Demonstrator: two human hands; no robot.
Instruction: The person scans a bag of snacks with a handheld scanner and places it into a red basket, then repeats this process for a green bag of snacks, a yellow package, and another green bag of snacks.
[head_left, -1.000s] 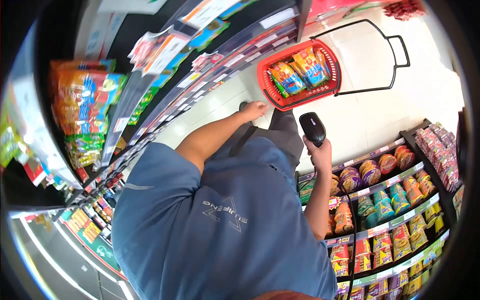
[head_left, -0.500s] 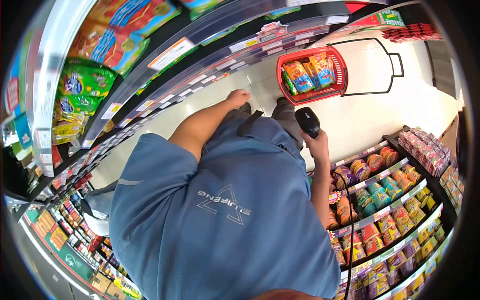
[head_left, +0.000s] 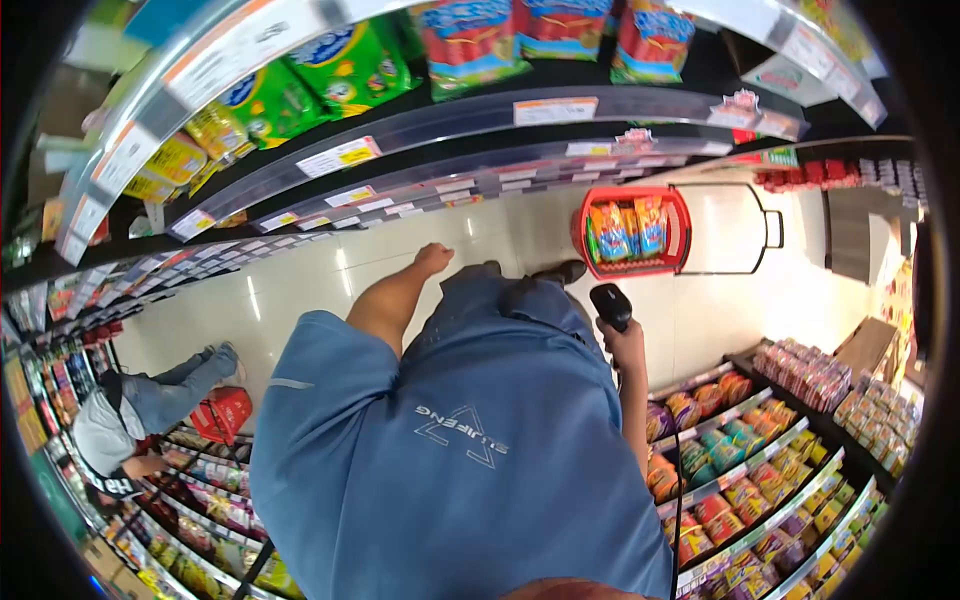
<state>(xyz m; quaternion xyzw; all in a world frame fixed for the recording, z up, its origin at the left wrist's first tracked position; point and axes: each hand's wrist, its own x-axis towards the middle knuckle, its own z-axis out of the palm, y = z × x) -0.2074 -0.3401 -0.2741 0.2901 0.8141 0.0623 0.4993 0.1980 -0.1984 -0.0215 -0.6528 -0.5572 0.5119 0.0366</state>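
Observation:
My right hand, at the end of the arm on the right of the view, grips the handle of a black handheld scanner; a cable hangs from it. That is my right hand. The other arm reaches out on the left side, and my left hand is closed loosely over the floor, its fingers curled and too small to show anything in them. A red basket with its black handle folded out rests on the floor beyond my feet. Inside are several orange-and-blue snack bags and a green packet.
Shelves with price labels run along the top, holding green bags and red-and-blue bags. Tiered racks of packaged food stand at lower right. At the left another person is by shelves, near a red basket.
The view has swung round, so the basket sits lower and the upper shelves show more fully. The other person and their red basket have come into clear view. The scanner remains in my right hand.

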